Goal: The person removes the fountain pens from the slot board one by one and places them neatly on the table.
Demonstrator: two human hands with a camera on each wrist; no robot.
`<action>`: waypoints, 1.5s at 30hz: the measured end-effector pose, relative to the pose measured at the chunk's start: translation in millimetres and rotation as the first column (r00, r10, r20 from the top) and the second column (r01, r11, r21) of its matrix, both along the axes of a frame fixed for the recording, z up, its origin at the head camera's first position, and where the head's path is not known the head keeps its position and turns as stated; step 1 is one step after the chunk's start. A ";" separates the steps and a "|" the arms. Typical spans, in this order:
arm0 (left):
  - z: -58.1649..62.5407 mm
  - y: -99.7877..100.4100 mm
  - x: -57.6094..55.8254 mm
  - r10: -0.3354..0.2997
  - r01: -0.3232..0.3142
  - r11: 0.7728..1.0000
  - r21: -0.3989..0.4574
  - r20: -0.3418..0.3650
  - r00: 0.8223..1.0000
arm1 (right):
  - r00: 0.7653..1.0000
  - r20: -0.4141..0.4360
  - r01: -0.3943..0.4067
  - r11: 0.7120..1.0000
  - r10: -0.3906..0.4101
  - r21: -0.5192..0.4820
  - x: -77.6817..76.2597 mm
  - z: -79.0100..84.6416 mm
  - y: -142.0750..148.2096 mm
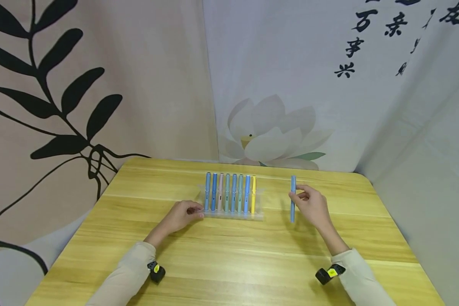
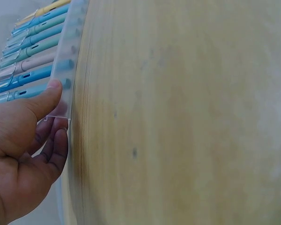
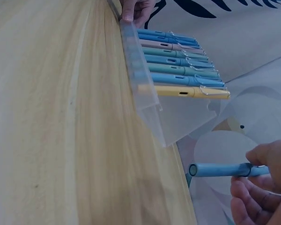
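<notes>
A clear plastic pen stand (image 1: pixel 258 217) bears a row of several upright-leaning pens in blue, green and pink, with a yellow pen (image 1: pixel 253 193) at its right end. My left hand (image 1: pixel 181 216) grips the stand's left end; in the left wrist view the thumb presses the front lip and the other fingers curl below it. To the right of the stand, my right hand (image 1: pixel 313 207) pinches a blue pen (image 1: pixel 292 214) between thumb and fingers, holding it upright. The right wrist view shows this pen's rounded end (image 3: pixel 201 170) apart from the stand.
The wooden table (image 1: pixel 229 263) carries the stand near its far edge. Behind it hangs a pale curtain (image 1: pixel 168 85) printed with dark leaves, a lotus and characters. A black wrist camera (image 1: pixel 157 272) sits on the left sleeve, another camera (image 1: pixel 329 274) on the right.
</notes>
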State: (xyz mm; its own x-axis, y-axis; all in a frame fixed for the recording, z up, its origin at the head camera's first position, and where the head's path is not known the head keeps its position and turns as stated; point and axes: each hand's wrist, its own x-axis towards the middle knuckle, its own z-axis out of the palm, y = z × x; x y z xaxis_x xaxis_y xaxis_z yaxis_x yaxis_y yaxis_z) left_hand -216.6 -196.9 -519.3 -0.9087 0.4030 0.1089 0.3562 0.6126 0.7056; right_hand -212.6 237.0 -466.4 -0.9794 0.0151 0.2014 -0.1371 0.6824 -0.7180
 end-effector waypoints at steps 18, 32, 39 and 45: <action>-0.8 0.1 0.0 0.012 -0.012 1.000 -0.002 0.009 1.000 | 0.991 0.129 0.032 0.993 -0.047 0.115 -3.5 -21.1 12.8; 3.3 1.2 2.1 0.009 -0.009 1.000 -0.007 0.014 1.000 | 0.979 0.193 0.049 0.991 -0.072 0.123 -2.9 -30.9 14.4; 0.5 -0.2 3.0 0.001 -0.001 1.000 0.003 0.017 1.000 | 0.970 0.233 0.046 0.991 -0.074 0.125 -1.4 -34.1 13.0; -1.9 -1.1 2.2 -0.001 0.001 1.000 0.009 -0.008 1.000 | 0.968 0.240 0.046 0.989 -0.080 0.142 -3.8 -39.5 13.0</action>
State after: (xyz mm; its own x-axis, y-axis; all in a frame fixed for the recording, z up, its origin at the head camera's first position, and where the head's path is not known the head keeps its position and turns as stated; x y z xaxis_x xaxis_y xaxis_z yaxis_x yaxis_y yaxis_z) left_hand -214.4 -198.0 -521.2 -0.9074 0.4028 0.1197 0.3624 0.6059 0.7082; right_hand -216.4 250.0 -505.9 -0.9970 0.0673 -0.0391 0.0769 0.7766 -0.6253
